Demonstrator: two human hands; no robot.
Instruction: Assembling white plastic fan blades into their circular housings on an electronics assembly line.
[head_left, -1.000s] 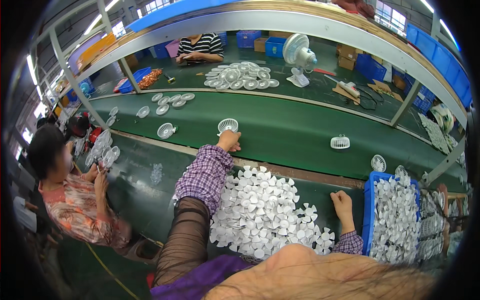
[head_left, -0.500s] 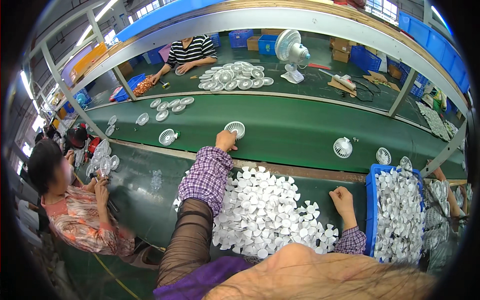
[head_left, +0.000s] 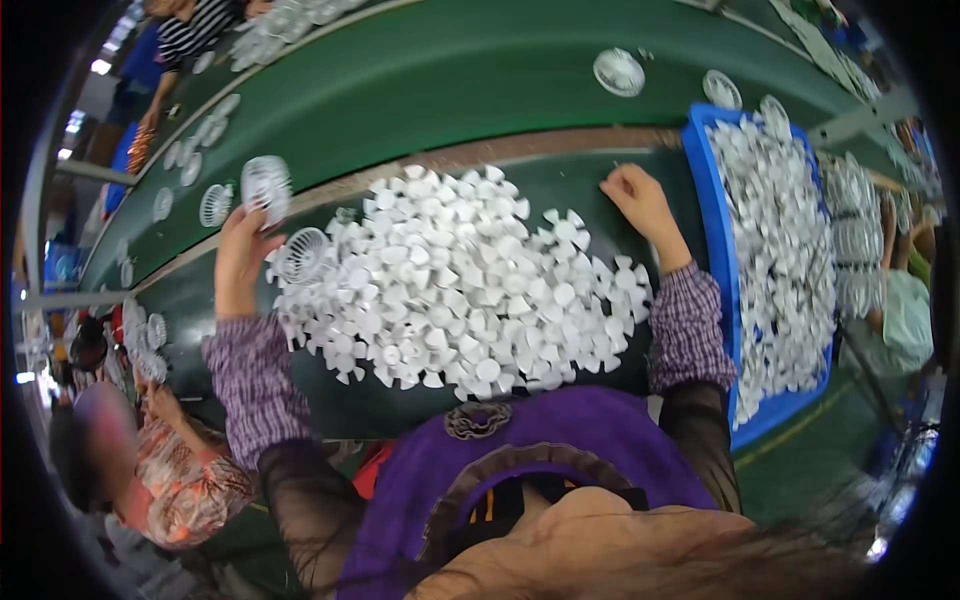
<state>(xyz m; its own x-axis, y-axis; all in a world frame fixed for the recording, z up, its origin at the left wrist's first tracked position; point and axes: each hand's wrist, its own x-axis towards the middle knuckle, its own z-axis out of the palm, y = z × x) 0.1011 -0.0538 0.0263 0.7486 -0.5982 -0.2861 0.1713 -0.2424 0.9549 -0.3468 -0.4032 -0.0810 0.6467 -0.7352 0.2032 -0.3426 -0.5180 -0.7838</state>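
Observation:
My left hand (head_left: 245,245) is closed on the edge of a round white fan grille (head_left: 266,185), raised near the belt's near edge. Another white grille (head_left: 304,254) lies just right of that hand, at the left side of a big pile of small white fan blades (head_left: 450,290). Beyond the pile's right part rests my right hand (head_left: 640,205), its fingers curled together over the dark green table. Whatever those fingers hold, if anything, is hidden. Both forearms come in around the pile.
A green conveyor belt (head_left: 450,90) runs across the far side, with scattered grilles, one (head_left: 619,72) at its right. A blue crate (head_left: 712,190) full of white fan blades stands at my right. On the left a co-worker (head_left: 180,470) sits close by the table.
My left hand has come back from over the belt toward the pile's left side with the grille. The view has tilted down and turned. The right hand stays curled beyond the pile.

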